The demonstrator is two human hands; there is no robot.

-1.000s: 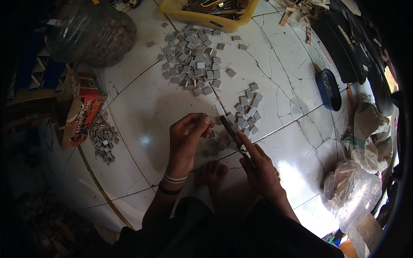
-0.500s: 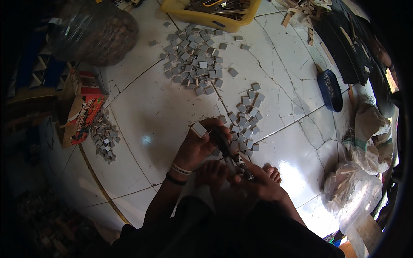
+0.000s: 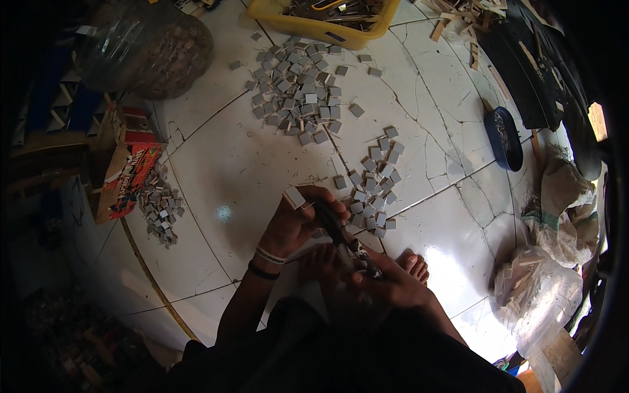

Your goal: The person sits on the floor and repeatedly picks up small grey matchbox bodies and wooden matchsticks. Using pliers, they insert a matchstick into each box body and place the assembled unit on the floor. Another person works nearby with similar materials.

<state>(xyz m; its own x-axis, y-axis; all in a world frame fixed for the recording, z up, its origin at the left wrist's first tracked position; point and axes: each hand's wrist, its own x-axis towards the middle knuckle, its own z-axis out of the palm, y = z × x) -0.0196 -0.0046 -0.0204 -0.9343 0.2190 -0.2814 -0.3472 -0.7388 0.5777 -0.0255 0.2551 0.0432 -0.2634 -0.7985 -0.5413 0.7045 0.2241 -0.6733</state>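
My left hand (image 3: 288, 226) is closed, with a small square block (image 3: 294, 197), pale grey on top, held at its thumb side. A dark, long hand tool (image 3: 329, 221) with worn metal parts runs from the left fingers down to my right hand (image 3: 393, 281). The right fingers are wrapped around its metal end; its exact kind is not clear. Beyond the hands lies a loose cluster of grey-topped square blocks (image 3: 375, 177), some with thin wires or pins sticking out. A larger heap of the same blocks (image 3: 298, 85) lies farther off on the tiles.
A yellow tub (image 3: 354, 38) of metal scraps stands at the far side. To the left are a big clear plastic jar (image 3: 144, 52), a red carton (image 3: 134, 177) and a small block pile (image 3: 160, 209). Rightward sit a blue oval dish (image 3: 503, 139) and a plastic bag (image 3: 540, 291).
My left hand has shifted slightly left with the block, which now tilts differently. The dark tool has moved a little left with the hands.
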